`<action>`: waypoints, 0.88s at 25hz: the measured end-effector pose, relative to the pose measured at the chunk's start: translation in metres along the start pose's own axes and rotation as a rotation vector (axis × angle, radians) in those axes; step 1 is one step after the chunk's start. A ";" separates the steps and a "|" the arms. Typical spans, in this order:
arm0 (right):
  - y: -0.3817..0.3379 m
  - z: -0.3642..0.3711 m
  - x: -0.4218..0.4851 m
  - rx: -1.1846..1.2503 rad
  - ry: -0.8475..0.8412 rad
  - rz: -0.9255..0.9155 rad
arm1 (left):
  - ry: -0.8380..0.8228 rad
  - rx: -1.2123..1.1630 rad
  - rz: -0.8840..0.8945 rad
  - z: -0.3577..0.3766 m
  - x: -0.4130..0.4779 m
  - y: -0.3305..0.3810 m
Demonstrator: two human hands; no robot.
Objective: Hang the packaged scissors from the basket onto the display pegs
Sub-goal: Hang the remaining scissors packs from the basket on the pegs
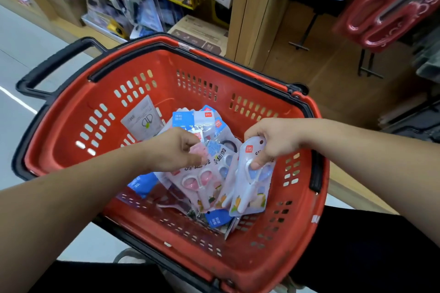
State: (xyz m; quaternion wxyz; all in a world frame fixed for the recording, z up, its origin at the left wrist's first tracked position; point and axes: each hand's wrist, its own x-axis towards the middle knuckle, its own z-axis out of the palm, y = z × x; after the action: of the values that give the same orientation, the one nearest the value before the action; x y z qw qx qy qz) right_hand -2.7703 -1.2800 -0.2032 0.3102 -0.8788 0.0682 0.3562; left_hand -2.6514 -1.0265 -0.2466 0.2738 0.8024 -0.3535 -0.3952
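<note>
One red basket (166,240) holds overlapped flat, clear scissor packs, too piled to count. Right hand (271,140), 3 o'clock of the pile, grip clamped on one blue-handled pack (250,188); left hand (176,150), 9 o'clock, grip pinching one pink-handled pack (198,183).

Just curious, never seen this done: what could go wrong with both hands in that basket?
The packs overlap in the red basket, so lifting the blue scissors pack in the right hand might drag neighbours out. The left hand seems to pinch the pink scissors pack only at its top; it could slip.
</note>
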 end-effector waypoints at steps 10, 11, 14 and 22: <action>-0.056 -0.004 -0.020 0.139 0.494 -0.231 | 0.515 -0.490 0.184 -0.007 -0.002 0.053; -0.056 -0.005 -0.022 0.170 0.532 -0.229 | 0.514 -0.571 0.164 -0.011 -0.004 0.054; -0.054 -0.010 -0.027 0.230 0.597 -0.194 | 0.321 -0.792 0.153 -0.016 -0.010 0.059; -0.047 -0.026 -0.036 0.497 0.698 -0.147 | -0.004 -0.869 0.106 -0.008 -0.016 0.071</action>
State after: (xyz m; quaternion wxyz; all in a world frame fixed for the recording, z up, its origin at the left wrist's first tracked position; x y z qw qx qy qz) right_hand -2.7649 -1.2615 -0.1413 0.4954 -0.8475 0.1901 -0.0123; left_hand -2.6770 -1.0554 -0.1839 0.6050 0.5927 -0.1956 -0.4943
